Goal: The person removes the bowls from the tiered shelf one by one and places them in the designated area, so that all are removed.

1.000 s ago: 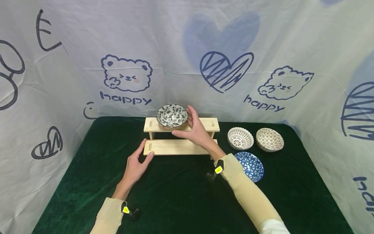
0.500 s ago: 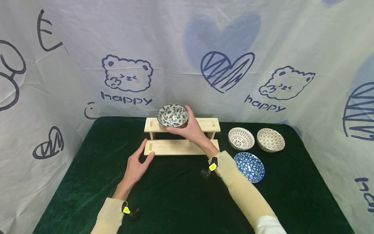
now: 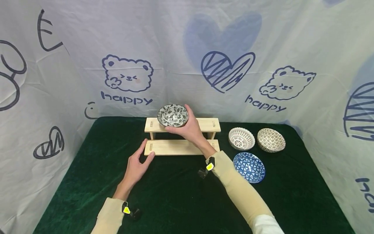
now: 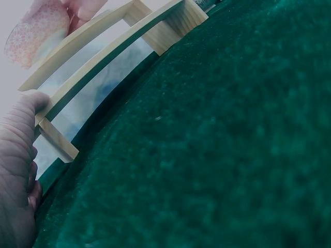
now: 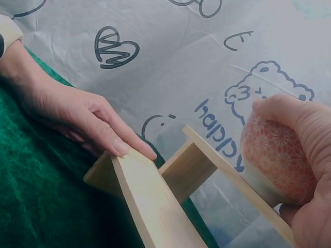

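Observation:
A bowl [image 3: 172, 115] with black-and-white leaves inside and a reddish flower pattern outside [image 5: 279, 155] sits on the upper board of a two-tier wooden shelf [image 3: 175, 148], left of its middle. My right hand [image 3: 191, 128] grips the bowl from the right, thumb at the front and fingers behind the rim. At the left end of the lower board, my left hand [image 3: 137, 165] holds the shelf between thumb and forefinger. In the left wrist view its thumb [image 4: 36, 99] bends over the board's edge.
Right of the shelf stand a white-and-brown openwork-patterned bowl [image 3: 241, 139] and a tan lattice bowl [image 3: 270, 140]. A blue triangle-patterned dish [image 3: 249, 167] lies nearer, beside the right forearm. Dark green cloth [image 3: 175, 195] covers the table; a printed curtain [image 3: 175, 42] hangs close behind the shelf.
My right hand has moved left and its fingers and thumb have come in around the bowl. The bowl stays at the same spot on the shelf; the left hand has not moved.

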Tool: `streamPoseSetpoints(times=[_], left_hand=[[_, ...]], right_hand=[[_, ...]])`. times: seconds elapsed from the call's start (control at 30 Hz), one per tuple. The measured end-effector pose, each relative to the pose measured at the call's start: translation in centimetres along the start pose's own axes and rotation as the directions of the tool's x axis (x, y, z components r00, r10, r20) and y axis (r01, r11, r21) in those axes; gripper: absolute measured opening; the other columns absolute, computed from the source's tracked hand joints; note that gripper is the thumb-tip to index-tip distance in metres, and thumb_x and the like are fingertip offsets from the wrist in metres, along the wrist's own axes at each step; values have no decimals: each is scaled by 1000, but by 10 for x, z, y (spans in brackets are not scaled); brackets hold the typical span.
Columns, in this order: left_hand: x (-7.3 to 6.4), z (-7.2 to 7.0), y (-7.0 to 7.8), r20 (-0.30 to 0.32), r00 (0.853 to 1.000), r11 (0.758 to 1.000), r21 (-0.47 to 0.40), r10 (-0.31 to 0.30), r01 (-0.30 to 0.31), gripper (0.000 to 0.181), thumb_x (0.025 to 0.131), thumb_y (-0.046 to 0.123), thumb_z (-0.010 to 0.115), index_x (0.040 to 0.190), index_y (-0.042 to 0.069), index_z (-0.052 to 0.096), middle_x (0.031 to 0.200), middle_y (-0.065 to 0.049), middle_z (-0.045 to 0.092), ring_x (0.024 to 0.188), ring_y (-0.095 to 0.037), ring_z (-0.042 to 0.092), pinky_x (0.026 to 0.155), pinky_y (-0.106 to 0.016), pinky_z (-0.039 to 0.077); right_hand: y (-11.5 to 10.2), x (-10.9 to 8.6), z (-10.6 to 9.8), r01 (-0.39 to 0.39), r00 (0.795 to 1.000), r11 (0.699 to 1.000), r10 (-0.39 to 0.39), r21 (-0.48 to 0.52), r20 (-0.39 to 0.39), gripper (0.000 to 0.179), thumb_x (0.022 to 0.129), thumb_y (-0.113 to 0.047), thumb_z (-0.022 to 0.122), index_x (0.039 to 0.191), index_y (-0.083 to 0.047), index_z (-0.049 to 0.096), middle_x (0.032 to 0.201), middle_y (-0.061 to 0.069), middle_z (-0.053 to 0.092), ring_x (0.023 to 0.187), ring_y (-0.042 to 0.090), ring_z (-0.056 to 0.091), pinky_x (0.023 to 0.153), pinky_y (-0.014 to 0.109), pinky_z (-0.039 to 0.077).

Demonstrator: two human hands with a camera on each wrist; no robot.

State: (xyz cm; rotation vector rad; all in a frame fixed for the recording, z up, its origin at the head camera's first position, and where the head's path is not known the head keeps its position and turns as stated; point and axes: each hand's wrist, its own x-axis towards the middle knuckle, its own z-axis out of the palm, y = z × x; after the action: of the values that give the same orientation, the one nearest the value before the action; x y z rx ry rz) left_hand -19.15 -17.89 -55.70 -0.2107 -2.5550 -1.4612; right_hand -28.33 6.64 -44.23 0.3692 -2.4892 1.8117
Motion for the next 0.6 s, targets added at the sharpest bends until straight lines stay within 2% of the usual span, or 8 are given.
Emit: streamPoseSetpoints(times=[0.3,0.6], left_hand=[[0,0,0,-2,1000,1000,-1,-3,3,73,104,38,66,163,10,35,168,-7,36,154,-32,35,124,-59,28],[-1,0,1,-3,1000,1000,-11,1,-1,73,103,38,67,163,11,35,168,-5,35,155,-30,34,125,-57,27]], right_hand=[[2,-5,-2,20,994,999,-24,-35,-104,120,69,-33,99,164,-8,30,158,16,45,142,31,47,120,50,38],[1,-14,-14,24,992,999,-27,-28,-119,118,70,-31,98,164,-9,29,160,15,43,144,31,45,120,50,37]])
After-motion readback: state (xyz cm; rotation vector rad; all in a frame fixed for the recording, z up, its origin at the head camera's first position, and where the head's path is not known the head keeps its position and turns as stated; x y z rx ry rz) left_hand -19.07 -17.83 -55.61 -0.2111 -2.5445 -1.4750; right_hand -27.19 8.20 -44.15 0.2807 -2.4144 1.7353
